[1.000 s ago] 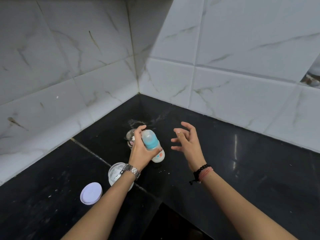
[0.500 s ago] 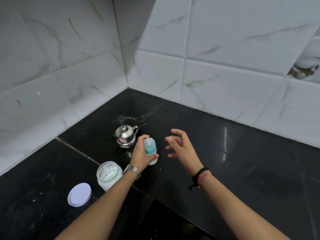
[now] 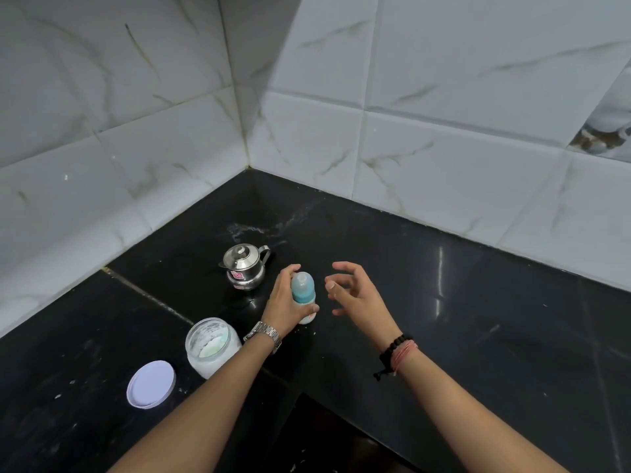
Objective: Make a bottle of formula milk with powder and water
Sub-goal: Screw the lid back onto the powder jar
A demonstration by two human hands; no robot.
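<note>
I'm over a glossy black desk (image 3: 478,319) tucked into a corner of white marbled wall tiles (image 3: 444,97). A steel watch (image 3: 264,334) on one wrist, black beads and a pink thread band (image 3: 399,353) on the other.

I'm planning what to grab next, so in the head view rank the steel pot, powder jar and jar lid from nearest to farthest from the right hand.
From the right hand, all lie on its left:
1. steel pot, beyond the left hand that grips the bottle, toward the wall corner.
2. powder jar, open, beside the left forearm.
3. jar lid, flat on the counter, outermost left.
</note>
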